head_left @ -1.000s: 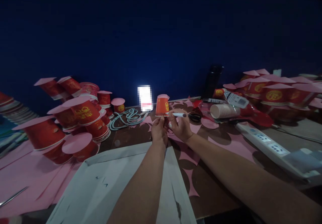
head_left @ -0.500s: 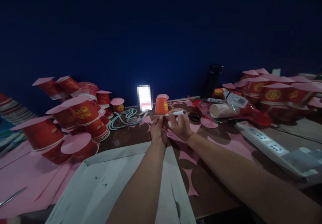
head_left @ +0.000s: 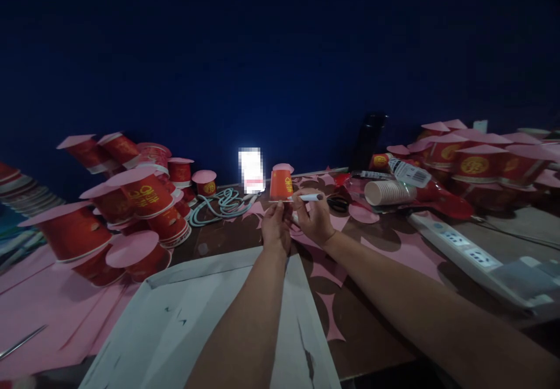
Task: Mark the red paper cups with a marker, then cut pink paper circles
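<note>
A red paper cup [head_left: 280,185] with gold characters stands upside down, wide rim low, with pink on its top. My left hand [head_left: 275,225] grips it at the lower rim, fingers closed. In my right hand [head_left: 315,221] is a white marker pen [head_left: 311,197], held in a writing grip with its tip end pointing at the cup near the rim. Another small white thing [head_left: 295,218] shows between the hands; I cannot make out what it is. Both hands are close together above the brown table.
Red cups with pink discs pile up on the left [head_left: 144,196] and right [head_left: 475,164]. A light-blue cable [head_left: 223,205], a lit screen [head_left: 251,170], black-handled scissors [head_left: 338,203], stacked cups [head_left: 389,192] and a power strip [head_left: 464,246] surround the hands. A white box lid [head_left: 184,319] lies beneath my forearms.
The marker pen has tilted slightly in my right hand, its back end a little lower. Both hands and the cup stay almost in place.
</note>
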Action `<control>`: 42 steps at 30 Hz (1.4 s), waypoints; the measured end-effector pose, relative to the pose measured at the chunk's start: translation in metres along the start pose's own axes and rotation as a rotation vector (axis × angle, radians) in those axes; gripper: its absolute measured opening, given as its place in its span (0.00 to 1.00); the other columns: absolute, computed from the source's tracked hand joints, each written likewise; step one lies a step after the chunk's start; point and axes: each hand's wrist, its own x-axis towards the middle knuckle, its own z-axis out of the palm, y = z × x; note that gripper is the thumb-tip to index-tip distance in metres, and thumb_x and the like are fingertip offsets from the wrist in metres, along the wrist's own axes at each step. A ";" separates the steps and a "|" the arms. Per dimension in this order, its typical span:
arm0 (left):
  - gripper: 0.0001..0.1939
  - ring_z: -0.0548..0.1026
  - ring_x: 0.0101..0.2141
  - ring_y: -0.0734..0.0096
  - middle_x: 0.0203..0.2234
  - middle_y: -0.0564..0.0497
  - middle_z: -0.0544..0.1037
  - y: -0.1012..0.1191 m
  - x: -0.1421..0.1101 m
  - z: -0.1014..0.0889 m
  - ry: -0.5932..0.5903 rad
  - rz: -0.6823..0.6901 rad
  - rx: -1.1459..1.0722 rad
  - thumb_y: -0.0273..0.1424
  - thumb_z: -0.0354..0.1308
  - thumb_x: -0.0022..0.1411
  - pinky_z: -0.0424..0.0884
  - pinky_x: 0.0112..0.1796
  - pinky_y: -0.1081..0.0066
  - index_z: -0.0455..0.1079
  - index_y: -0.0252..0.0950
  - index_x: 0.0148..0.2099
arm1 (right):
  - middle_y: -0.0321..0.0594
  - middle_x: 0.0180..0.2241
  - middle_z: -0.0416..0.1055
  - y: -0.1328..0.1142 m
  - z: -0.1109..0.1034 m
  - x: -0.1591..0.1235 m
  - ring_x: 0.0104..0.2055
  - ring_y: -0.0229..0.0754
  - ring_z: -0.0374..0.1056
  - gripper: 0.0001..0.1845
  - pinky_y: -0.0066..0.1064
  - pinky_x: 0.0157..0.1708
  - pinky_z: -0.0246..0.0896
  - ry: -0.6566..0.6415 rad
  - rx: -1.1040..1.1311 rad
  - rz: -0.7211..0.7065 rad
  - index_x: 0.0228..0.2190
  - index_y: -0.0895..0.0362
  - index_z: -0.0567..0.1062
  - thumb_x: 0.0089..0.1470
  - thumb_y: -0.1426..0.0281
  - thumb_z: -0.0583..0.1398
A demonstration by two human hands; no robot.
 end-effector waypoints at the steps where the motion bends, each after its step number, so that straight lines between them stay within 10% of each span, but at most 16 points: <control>1: 0.06 0.74 0.25 0.79 0.23 0.52 0.74 0.000 0.000 0.000 -0.008 -0.002 0.009 0.25 0.64 0.48 0.69 0.33 0.77 0.69 0.31 0.28 | 0.42 0.33 0.72 0.000 0.000 0.000 0.36 0.43 0.67 0.06 0.39 0.41 0.58 -0.005 -0.007 0.006 0.34 0.56 0.70 0.58 0.70 0.52; 29: 0.02 0.73 0.24 0.79 0.24 0.52 0.74 0.006 0.001 0.000 0.048 -0.078 -0.054 0.22 0.58 0.54 0.71 0.32 0.77 0.68 0.32 0.30 | 0.45 0.40 0.73 0.004 0.004 -0.004 0.45 0.45 0.67 0.12 0.42 0.47 0.60 0.049 0.094 0.086 0.43 0.54 0.69 0.59 0.67 0.51; 42: 0.02 0.75 0.25 0.76 0.25 0.48 0.76 0.007 -0.004 0.002 0.001 -0.220 -0.031 0.22 0.58 0.54 0.73 0.30 0.77 0.71 0.30 0.32 | 0.37 0.30 0.70 0.020 0.017 0.003 0.30 0.37 0.66 0.25 0.29 0.29 0.63 0.032 0.617 0.895 0.38 0.57 0.70 0.48 0.49 0.57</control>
